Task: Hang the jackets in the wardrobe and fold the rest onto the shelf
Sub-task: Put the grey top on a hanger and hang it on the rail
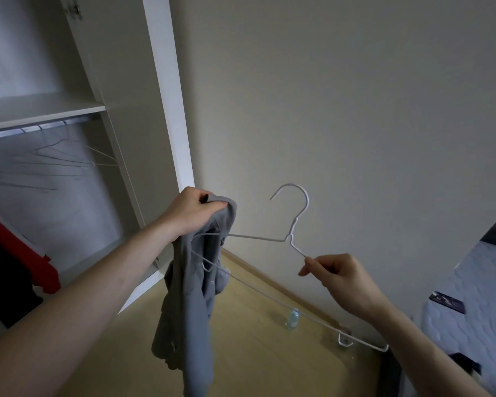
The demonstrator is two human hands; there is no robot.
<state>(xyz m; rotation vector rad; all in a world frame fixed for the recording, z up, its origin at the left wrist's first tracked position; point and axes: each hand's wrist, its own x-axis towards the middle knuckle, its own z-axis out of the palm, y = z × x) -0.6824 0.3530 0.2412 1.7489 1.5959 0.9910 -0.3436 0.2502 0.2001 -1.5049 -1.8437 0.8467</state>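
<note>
Your left hand (191,212) has its grip bunched around the top of a grey jacket (189,305), which hangs limp below your fist. Your right hand (337,275) pinches the right shoulder wire of a white wire hanger (291,239), its hook up and its left end tucked into the jacket. To your left stands the open wardrobe (166,90), with a shelf (40,110) above a rail (35,128) carrying bare hangers (69,159).

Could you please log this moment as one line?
left hand: grips grey jacket | right hand: pinches hanger | hanger: partly threaded
</note>
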